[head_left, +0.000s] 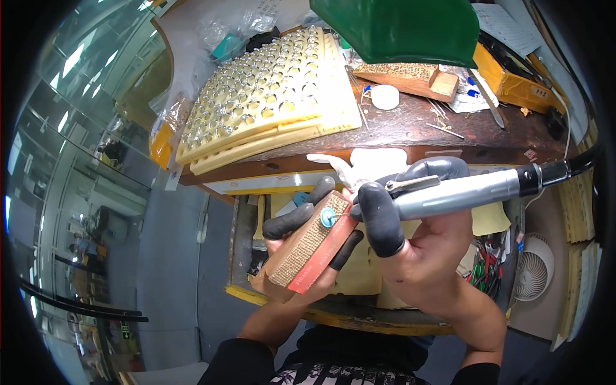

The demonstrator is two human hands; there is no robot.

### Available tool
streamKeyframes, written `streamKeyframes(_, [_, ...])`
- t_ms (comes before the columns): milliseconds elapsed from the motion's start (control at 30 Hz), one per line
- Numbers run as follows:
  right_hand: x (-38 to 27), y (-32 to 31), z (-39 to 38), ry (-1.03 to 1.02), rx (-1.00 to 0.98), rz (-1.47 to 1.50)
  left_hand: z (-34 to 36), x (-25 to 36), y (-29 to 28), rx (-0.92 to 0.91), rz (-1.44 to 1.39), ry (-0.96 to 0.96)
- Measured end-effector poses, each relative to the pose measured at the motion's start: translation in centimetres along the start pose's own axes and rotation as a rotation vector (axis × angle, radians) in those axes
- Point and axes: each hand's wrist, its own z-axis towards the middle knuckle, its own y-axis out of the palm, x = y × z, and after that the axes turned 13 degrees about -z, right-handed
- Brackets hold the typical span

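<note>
My left hand [296,256] is wrapped round a wooden block [273,280] and tilts it. Close rows of tiny gold-coloured pieces [301,247] cover the block's upper face, and red tape [323,253] with print runs along one side. In my right hand [420,240] is a silver rotary handpiece [468,194] with a lever, gripped between thumb and fingers. A small blue disc [328,217] on its tip is at the gold pieces near the block's far end; whether it touches them I cannot tell. Black finger covers sit on several fingers of both hands.
Yellowish trays [256,96] of shiny rings stand on the dark bench [410,128]. Behind are another block of gold pieces [398,72], a white round lid [385,97] and a green lamp shade [398,29]. A drawer with pliers [487,266] lies below, beside a white fan [534,266].
</note>
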Motion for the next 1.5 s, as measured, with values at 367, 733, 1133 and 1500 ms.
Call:
streamKeyframes(367, [-0.1, 0.3, -0.3, 0.117, 0.042, 0.095, -0.2, -0.1, 0.5, 0.032, -0.028, -0.009])
streamKeyframes(733, [-0.3, 0.2, -0.3, 0.114, 0.033, 0.069, 0.1, 0.1, 0.4, -0.033, 0.041, 0.024])
streamKeyframes(1133, [-0.7, 0.3, -0.3, 0.162, 0.016, 0.111, -0.9, -0.9, 0.4, 0.060, -0.080, -0.054])
streamKeyframes(1500, [-0.2, 0.2, -0.3, 0.030, 0.029, 0.038, -0.7, -0.5, 1.8, 0.259, -0.353, 0.047])
